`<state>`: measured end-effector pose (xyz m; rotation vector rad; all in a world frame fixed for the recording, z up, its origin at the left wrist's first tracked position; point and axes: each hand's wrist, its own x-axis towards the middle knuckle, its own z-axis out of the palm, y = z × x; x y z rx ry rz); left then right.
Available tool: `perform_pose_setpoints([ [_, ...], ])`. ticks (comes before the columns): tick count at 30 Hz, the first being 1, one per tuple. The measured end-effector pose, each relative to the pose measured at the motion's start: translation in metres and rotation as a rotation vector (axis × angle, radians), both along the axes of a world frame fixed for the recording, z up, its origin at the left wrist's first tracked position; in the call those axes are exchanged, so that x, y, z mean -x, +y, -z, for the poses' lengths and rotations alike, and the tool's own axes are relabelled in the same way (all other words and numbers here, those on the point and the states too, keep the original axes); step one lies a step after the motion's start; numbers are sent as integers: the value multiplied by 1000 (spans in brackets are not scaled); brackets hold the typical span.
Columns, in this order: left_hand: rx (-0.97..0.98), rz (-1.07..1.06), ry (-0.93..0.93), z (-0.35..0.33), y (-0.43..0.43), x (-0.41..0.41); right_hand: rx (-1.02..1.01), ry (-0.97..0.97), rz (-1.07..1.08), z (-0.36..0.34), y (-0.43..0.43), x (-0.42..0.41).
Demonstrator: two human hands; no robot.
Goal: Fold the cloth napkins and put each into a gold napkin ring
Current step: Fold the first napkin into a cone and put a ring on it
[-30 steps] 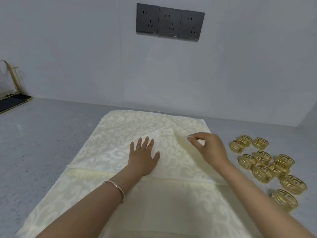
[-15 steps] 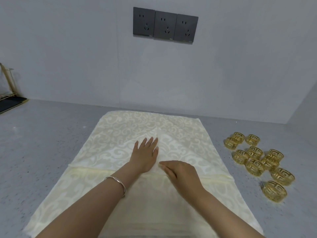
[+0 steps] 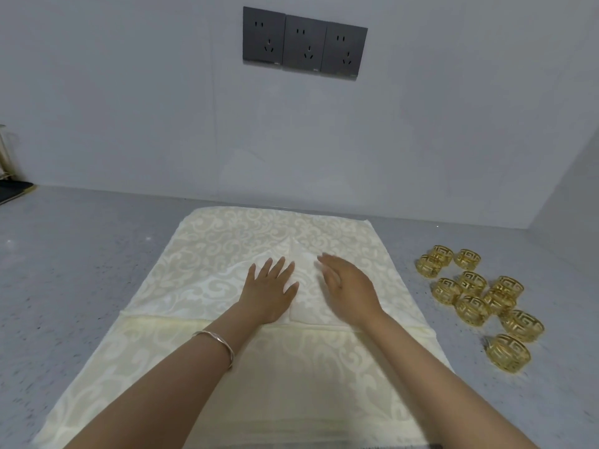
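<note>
Napkin: the cream patterned napkin lies mid-counter, with its far edge near the back edge of the grey counter. Two flaps meet at a centre seam and form a point facing away from the person.
Left hand: the left hand lies flat on the left flap just beside the seam, fingers straight and spread, grasping nothing.
Right hand: the right hand is over the right flap with fingers extended, grasping nothing. It is blurred, so contact with the cloth cannot be confirmed.
Rings: the gold napkin rings are clustered towards the counter's right edge, apart from the cloth. None is in use.
Step in hand: judged to be smoothing the folded flaps.
Method advised: anchor the seam with the left palm and sweep the right palm outward from seam to fold edge. Press lightly, so the lower layer is not dragged.
Hidden: the cloth's near edge is cut off by the frame and the forearms cover its middle. The number of stacked napkins cannot be told, and the ring count is uncertain because they overlap. A dark item at the counter's left edge is cut off and unidentified.
</note>
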<state>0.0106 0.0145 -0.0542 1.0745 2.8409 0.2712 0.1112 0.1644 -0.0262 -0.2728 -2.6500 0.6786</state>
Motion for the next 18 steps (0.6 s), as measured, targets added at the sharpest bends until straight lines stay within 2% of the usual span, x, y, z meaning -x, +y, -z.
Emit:
perform_pose_setpoints([
  [3,7,-5,3,0,0,-1,-153,-258,-57,12,14,26],
  [5,3,-9,9,1,0,-1,-191,-345,-87,17,16,31],
  [11,4,-12,10,1,1,-1,-247,-417,-41,27,25,0],
  [18,-49,-32,34,1,0,-4,-241,-502,129,28,63,-68],
])
